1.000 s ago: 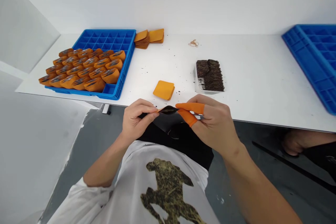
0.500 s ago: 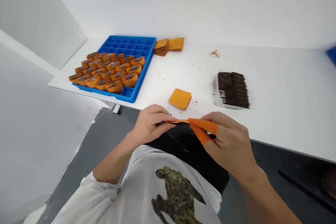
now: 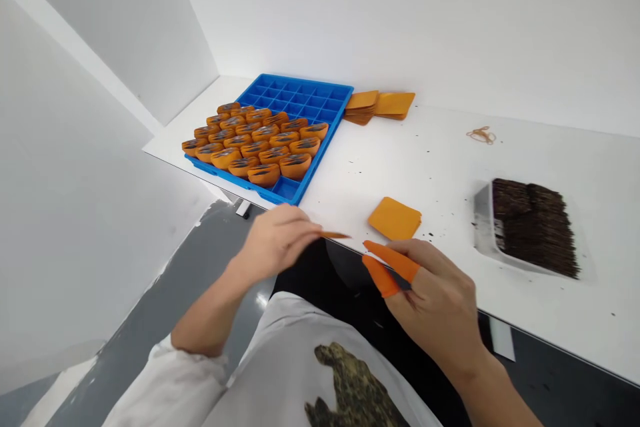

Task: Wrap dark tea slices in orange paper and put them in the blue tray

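left hand: here's my left hand (image 3: pixel 275 240), fingertips and thumb pinching one end of the orange pouch (image 3: pixel 334 235)
right hand: and my right hand (image 3: pixel 440 300), orange finger covers (image 3: pixel 393 260) on thumb and forefinger, the tips slightly parted just beside the pouch; i see nothing between them
pouch: up in the air at the front edge of the table (image 3: pixel 390 160), thin side to me, a bit blurred; i can't tell what is in it
feel: i'd call it light and bendy, likely to crease under a hard squeeze; slipperiness i can't judge
hold: best by the outer ends, i reckon, light pinch, so the mouth can bow open
flat stack: an orange pile (image 3: pixel 395 218) near the table's front edge, just past my hands
tub: clear tub (image 3: pixel 484 217) to the right, dark brown sheets (image 3: pixel 537 227) packed in it; they look brittle, so gentle on the edges
tray: blue tray (image 3: pixel 287 188) at the table's left end, filled pouches (image 3: pixel 265 175) in rows toward the front edge
back edge: two more orange stacks (image 3: pixel 395 105) by the tray's back right corner, thin tan loops (image 3: pixel 481 135) further right
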{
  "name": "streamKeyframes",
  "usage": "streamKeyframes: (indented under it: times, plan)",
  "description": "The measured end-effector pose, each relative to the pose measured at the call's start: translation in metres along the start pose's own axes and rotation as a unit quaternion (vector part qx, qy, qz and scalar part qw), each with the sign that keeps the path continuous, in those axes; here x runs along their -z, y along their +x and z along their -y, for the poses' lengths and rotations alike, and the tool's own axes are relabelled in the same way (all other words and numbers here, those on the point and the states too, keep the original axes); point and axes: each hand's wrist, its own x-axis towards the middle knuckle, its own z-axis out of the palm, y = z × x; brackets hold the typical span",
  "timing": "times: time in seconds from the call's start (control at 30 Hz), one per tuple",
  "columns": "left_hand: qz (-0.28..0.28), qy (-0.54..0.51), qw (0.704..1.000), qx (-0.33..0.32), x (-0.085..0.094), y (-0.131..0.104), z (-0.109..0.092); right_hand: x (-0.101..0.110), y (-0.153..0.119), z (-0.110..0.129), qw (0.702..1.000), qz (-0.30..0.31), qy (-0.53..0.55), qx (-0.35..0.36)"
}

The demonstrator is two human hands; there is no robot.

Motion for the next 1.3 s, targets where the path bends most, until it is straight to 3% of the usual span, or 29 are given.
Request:
streamKeyframes:
  times: [0.17, 0.3, 0.5, 1.1, 1.3]
  plan:
    - [-0.003, 0.189, 0.975, 0.118, 0.047, 0.005, 0.064, -0.004, 0.001, -0.010, 1.000, -0.018, -0.024, -0.001]
    - [0.012, 0.237, 0.960, 0.146, 0.044, 0.009, 0.095, -0.002, 0.001, -0.011, 1.000, -0.012, -0.017, -0.006]
    - [-0.012, 0.235, 0.958, 0.163, 0.026, 0.011, 0.098, 0.007, -0.007, -0.014, 0.999, -0.003, -0.033, -0.019]
    - [-0.076, 0.178, 0.954, 0.228, 0.019, 0.004, 0.106, 0.026, -0.014, -0.017, 0.999, -0.016, -0.021, -0.026]
    - [-0.042, 0.241, 0.940, 0.240, 0.020, -0.012, 0.104, 0.030, -0.021, -0.020, 0.999, -0.018, -0.037, -0.023]
